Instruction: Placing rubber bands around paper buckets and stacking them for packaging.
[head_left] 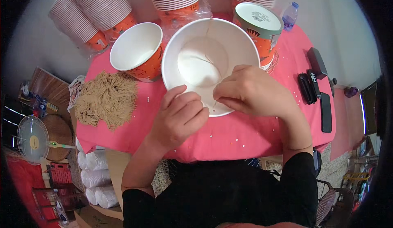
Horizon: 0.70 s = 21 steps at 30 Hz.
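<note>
At the centre of the pink-covered desk, a large white paper bucket is seen tilted toward the viewer, its open mouth and pale inner floor exposed. The near rim of the bucket is gripped by the left hand, whose fingers are curled closed over the edge. The right hand is closed in a pinch at the same rim, just beside the left hand, and a thin tan string is held between its fingertips; the string is traced up across the inside of the bucket toward the far rim. A second, smaller paper bucket, white inside and orange outside, is shown lying on its side just left of the large one. A loose heap of tan strings is placed on the desk near its left edge, well apart from the hands. Behind the large bucket, a lidded orange bucket is set upright, and stacks of nested buckets are laid along the far edge. A small clear plastic bottle is visible at the far right corner, and several dark oblong devices are ranged along the right side of the desk. A small white fan is seen on the floor at the left.
</note>
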Motion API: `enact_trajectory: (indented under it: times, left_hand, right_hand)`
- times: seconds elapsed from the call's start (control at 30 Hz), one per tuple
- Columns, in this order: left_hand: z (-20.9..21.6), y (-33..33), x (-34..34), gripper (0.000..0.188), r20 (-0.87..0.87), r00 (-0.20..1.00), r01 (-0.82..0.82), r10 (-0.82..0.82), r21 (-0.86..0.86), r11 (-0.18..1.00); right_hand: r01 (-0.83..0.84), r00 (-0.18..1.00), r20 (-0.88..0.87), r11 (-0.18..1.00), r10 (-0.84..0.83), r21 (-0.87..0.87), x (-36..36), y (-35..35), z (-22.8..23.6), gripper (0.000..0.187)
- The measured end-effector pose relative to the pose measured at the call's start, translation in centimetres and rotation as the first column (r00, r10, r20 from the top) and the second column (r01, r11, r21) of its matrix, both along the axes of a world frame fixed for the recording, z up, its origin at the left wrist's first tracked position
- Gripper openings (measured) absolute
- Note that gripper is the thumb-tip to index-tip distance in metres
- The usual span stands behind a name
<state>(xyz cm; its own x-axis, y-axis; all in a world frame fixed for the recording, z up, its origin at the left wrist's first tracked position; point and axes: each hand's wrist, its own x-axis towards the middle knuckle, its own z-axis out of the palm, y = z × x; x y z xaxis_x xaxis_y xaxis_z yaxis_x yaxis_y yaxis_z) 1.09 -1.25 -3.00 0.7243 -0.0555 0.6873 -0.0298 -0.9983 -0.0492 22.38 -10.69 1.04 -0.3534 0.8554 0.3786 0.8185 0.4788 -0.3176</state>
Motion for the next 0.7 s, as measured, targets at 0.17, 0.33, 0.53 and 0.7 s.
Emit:
enact_trajectory:
  times: [0.17, 0.33, 0.53, 0.7]
  left_hand:
    - [0.19, -0.71, 0.11, 0.012, -0.005, 1.000, -0.015, 0.015, 0.098, 0.995]
    - [0.17, -0.66, -0.05, 0.012, -0.008, 1.000, -0.009, 0.010, 0.089, 0.996]
    - [0.19, -0.68, -0.05, 0.013, 0.003, 1.000, -0.003, 0.003, 0.101, 0.995]
    - [0.33, -0.70, -0.23, 0.013, 0.003, 1.000, -0.006, 0.006, 0.104, 0.995]
  right_hand:
    - [-0.062, 0.995, 0.076, 0.998, 0.062, 0.001, -0.57, -0.55, 0.43, 0.011]
    - [-0.083, 0.994, 0.065, 0.996, 0.083, 0.007, -0.46, -0.52, 0.36, 0.012]
    - [-0.103, 0.993, 0.061, 0.995, 0.103, -0.010, -0.56, -0.55, 0.33, 0.012]
    - [-0.111, 0.992, 0.062, 0.994, 0.112, -0.021, -0.85, -0.50, 0.28, 0.011]
